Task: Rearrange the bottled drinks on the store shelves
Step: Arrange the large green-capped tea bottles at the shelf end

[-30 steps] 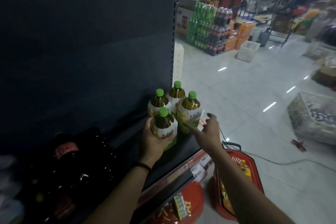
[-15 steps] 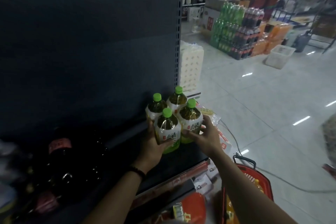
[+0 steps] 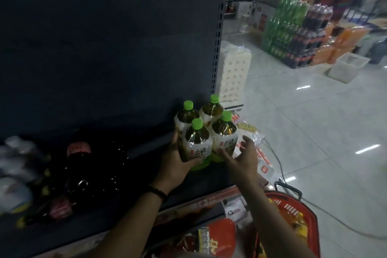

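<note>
Pale floor tiles [image 3: 314, 132] fill the right half of the view, and a dark back panel [image 3: 104, 37] fills the left half above a dark shelf [image 3: 136, 186]. Far behind on the floor stand stacked packs [image 3: 293, 33] of green, dark and orange drinks, with a white tub [image 3: 347, 67] beside them. A pack of paper rolls [image 3: 232, 73] stands just behind the shelf post [image 3: 218, 27]. A red basket [image 3: 314, 222] sits low on the right, next to the shelf edge. Some big dark bottles [image 3: 79, 169] lie in shadow at the left of the shelf; their details are blurred. Four tea bottles [image 3: 211, 111] with green caps stand upright and close together at the right end of the shelf, two in front and two behind. The left hand [image 3: 176, 163] grips the front left bottle [image 3: 196, 146], with the fingers [image 3: 174, 138] curled round its left side and the thumb across its low front. The right hand [image 3: 243, 157] is just beside the front right bottle [image 3: 225, 136], its fingers spread and released, holding nothing; I cannot tell whether the thumb touches it. A dark bracelet [image 3: 158, 191] is on the left wrist.
</note>
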The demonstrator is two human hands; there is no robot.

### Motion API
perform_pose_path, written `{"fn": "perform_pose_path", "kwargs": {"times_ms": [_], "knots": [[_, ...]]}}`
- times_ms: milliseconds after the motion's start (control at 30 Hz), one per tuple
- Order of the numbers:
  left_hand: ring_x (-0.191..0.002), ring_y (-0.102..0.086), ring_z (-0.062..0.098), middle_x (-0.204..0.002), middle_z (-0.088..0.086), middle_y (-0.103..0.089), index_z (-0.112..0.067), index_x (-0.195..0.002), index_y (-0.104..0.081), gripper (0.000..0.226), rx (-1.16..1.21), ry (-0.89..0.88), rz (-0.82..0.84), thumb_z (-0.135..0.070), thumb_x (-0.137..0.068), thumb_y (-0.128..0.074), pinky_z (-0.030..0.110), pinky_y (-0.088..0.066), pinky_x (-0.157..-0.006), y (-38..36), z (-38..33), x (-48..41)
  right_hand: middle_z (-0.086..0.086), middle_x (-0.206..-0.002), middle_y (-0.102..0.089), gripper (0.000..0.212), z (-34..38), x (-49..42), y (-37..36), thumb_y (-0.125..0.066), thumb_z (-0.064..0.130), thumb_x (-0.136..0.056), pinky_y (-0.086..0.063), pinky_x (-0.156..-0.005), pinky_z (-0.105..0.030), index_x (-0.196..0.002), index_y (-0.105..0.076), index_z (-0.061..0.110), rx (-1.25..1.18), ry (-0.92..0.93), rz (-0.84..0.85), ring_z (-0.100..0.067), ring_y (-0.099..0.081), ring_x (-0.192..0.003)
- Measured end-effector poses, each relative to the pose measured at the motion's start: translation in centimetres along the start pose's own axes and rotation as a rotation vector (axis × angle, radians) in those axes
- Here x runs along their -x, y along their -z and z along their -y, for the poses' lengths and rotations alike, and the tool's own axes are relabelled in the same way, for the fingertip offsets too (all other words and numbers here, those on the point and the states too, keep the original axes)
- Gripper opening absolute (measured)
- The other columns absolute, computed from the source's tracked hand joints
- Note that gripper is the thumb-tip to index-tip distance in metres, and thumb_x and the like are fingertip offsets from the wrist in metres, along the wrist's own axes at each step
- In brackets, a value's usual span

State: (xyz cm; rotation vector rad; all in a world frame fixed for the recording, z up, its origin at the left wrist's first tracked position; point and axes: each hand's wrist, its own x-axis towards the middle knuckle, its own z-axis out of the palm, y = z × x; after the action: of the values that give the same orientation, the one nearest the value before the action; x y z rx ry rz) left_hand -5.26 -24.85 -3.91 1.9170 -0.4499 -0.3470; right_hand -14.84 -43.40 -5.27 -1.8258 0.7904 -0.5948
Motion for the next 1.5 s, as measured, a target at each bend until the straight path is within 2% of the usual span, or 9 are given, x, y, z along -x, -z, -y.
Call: {"fn": "perform_pose_path", "kwargs": {"times_ms": [100,167,267,533,733,900,1100,1333,1500], "knots": [[-0.122,-0.059,-0.005,-0.134,-0.018,-0.064,-0.031,-0.148,-0.050,0.073,-0.168,0.055,-0.049,-0.025,-0.086,-0.087,0.018,-0.050,-0.098,1.7,-0.5,2.6,0.004,-0.114,-0.054,0.044,0.2,3.1,-1.5,-0.082,0.023,-0.089,-0.055,-0.073,-0.028,-0.119,-0.050,0.027,0.022,0.064,-0.161,-0.013,-0.060,-0.100],[-0.109,-0.067,0.000,-0.122,-0.013,-0.070,-0.033,-0.130,-0.063,0.042,-0.279,0.116,-0.047,-0.030,-0.093,-0.080,0.018,-0.055,-0.087,3.3,-0.1,5.3,0.010,-0.102,-0.059,0.034,0.2,5.3,-3.0,-0.076,0.014,-0.092,-0.060,-0.071,-0.031,-0.108,-0.052,0.031,0.008,0.203,-0.026,-0.004,-0.062,-0.089],[-0.092,-0.067,-0.008,-0.103,-0.020,-0.072,-0.037,-0.111,-0.070,0.014,-0.391,0.174,0.038,-0.038,-0.097,-0.073,0.009,-0.052,-0.075,6.2,0.9,10.6,0.017,-0.094,-0.062,0.039,0.3,7.6,-5.9,-0.078,-0.001,-0.085,-0.050,-0.071,-0.009,-0.105,-0.061,0.028,0.065,0.385,0.302,0.007,-0.063,-0.086],[-0.079,-0.066,0.001,-0.082,-0.015,-0.067,-0.033,-0.077,-0.063,0.023,-0.483,0.568,0.140,-0.047,-0.096,-0.064,0.017,-0.050,-0.068,15.6,7.7,25.7,0.011,-0.084,-0.072,0.008,4.3,17.4,-15.5,-0.078,0.029,-0.091,-0.053,-0.072,-0.023,-0.092,-0.071,0.025,0.282,0.594,1.119,-0.005,-0.066,-0.079],[-0.094,-0.068,0.018,-0.104,-0.003,-0.073,-0.029,-0.101,-0.069,0.022,-0.475,0.711,0.087,-0.050,-0.101,-0.063,0.041,-0.059,-0.087,24.4,18.0,34.2,0.019,-0.084,-0.064,0.014,4.0,29.0,-23.8,-0.071,0.044,-0.099,-0.047,-0.071,-0.017,-0.101,-0.067,0.030,0.426,0.435,1.497,0.005,-0.061,-0.077],[-0.106,-0.070,0.024,-0.120,0.002,-0.074,-0.026,-0.121,-0.068,0.035,-0.449,0.686,0.047,-0.052,-0.098,-0.063,0.047,-0.058,-0.092,33.0,29.9,39.4,0.011,-0.110,-0.070,0.040,2.6,38.8,-33.6,-0.075,0.049,-0.087,-0.048,-0.089,-0.024,-0.115,-0.070,0.022,0.456,0.226,1.429,-0.008,-0.066,-0.101],[-0.111,-0.065,0.029,-0.122,0.009,-0.069,-0.015,-0.122,-0.065,0.030,-0.441,0.682,0.067,-0.033,-0.099,-0.068,0.036,-0.053,-0.092,40.4,42.3,41.8,0.006,-0.096,-0.066,0.018,-1.4,45.8,-46.4,-0.066,0.036,-0.102,-0.052,-0.077,-0.031,-0.114,-0.062,0.023,0.549,-0.005,1.304,-0.019,-0.066,-0.092],[-0.130,-0.060,0.026,-0.145,0.002,-0.057,-0.033,-0.149,-0.045,0.081,-0.465,0.681,0.091,-0.076,-0.080,-0.041,0.044,-0.052,-0.110,40.6,63.8,39.9,-0.012,-0.122,-0.064,0.035,-10.7,48.6,-59.9,-0.073,0.025,-0.098,-0.055,-0.090,-0.040,-0.127,-0.057,0.014,0.550,-0.144,1.138,-0.030,-0.063,-0.108],[-0.162,-0.013,0.033,-0.175,0.005,-0.014,-0.020,-0.168,-0.015,0.082,-0.557,0.584,-0.021,-0.040,-0.102,-0.060,0.048,-0.018,-0.133,41.5,65.9,34.8,0.002,-0.115,-0.057,0.049,-17.1,48.4,-67.9,-0.076,0.010,-0.095,-0.051,-0.089,-0.037,-0.135,-0.048,0.013,0.242,-0.134,0.956,-0.030,-0.061,-0.118]]}}
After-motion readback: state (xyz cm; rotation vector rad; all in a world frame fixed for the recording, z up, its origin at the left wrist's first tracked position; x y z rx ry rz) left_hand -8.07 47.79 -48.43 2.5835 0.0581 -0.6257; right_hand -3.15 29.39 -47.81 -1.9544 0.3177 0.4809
